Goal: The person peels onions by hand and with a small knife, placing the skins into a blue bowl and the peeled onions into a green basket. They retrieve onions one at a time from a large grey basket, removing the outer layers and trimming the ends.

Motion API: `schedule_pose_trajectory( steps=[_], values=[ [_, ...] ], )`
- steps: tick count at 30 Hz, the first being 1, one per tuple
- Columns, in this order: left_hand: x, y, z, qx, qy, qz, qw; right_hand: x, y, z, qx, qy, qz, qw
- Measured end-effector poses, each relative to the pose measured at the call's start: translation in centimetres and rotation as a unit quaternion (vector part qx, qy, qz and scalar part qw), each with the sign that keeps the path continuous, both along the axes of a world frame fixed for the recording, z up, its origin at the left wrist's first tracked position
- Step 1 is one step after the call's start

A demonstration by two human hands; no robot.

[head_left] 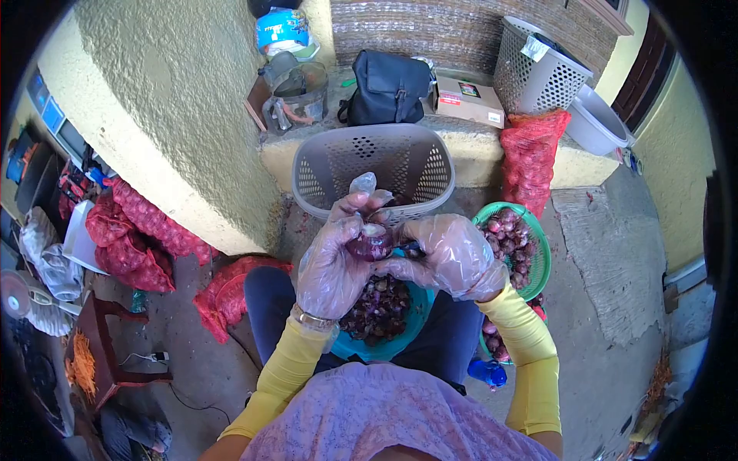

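Observation:
In a clear plastic glove, my left hand (334, 265) is closed around a purple-red onion (370, 244) with a pale patch on top. My right hand (453, 257), gloved the same way, is pressed close to the onion's right side. Its fingers are closed on a small knife (413, 250); only a bit of the dark blue handle shows and the blade is hidden. Below both hands, a teal basin (419, 307) between my knees holds dark onion skins and pieces (377, 311). Just beyond my fingers stands a grey perforated laundry basket (373, 138), its contents mostly hidden.
Green baskets (544, 261) of red onions (507, 238) sit on my right, near a blue bottle (487, 373). Red mesh sacks (532, 157) stand against the ledge and lie at left. A black backpack (388, 86) and a cardboard box (469, 101) rest on the ledge.

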State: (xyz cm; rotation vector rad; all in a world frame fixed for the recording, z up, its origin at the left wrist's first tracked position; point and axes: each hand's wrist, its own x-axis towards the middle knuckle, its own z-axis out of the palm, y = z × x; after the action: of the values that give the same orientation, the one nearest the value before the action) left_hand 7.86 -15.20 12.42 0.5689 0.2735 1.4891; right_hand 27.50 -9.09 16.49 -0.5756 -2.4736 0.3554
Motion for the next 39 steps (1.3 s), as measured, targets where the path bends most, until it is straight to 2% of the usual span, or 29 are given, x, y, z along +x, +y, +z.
schedule_pose_trajectory(
  steps=[13,18,23,25,28,32,34,35,39],
  values=[
    [-0.1,-0.1,-0.1,0.006,0.022,0.005,1.0,-0.2,0.0,-0.6,-0.023,-0.034,0.026,0.999],
    [-0.1,0.2,-1.3,-0.011,-0.034,0.013,0.999,-0.3,-0.5,-0.6,0.014,-0.06,0.005,0.998],
    [0.0,0.1,-1.0,-0.026,-0.038,0.025,0.999,-0.2,-0.6,-0.2,0.005,-0.101,-0.004,0.995],
    [0.1,-0.1,-0.7,-0.028,-0.029,0.025,0.999,-0.3,-0.3,0.0,-0.018,-0.001,0.003,1.0],
    [0.2,-0.3,-0.3,-0.022,-0.002,0.037,0.999,-0.8,-0.6,0.2,-0.059,0.033,-0.008,0.998],
    [0.4,-0.4,-0.1,-0.017,0.018,0.074,0.997,-1.3,-0.8,0.2,-0.125,0.0,0.006,0.992],
    [0.5,-0.3,-0.2,-0.015,0.027,0.093,0.995,-1.8,-0.8,-0.4,-0.127,0.08,0.005,0.989],
    [0.5,-0.3,-0.4,-0.005,0.024,0.102,0.994,-1.8,-0.9,-0.4,-0.127,0.08,0.005,0.989],
    [0.8,-0.2,-0.5,0.016,0.03,0.128,0.991,-1.5,-0.9,-0.1,-0.17,0.025,-0.001,0.985]
  ],
)
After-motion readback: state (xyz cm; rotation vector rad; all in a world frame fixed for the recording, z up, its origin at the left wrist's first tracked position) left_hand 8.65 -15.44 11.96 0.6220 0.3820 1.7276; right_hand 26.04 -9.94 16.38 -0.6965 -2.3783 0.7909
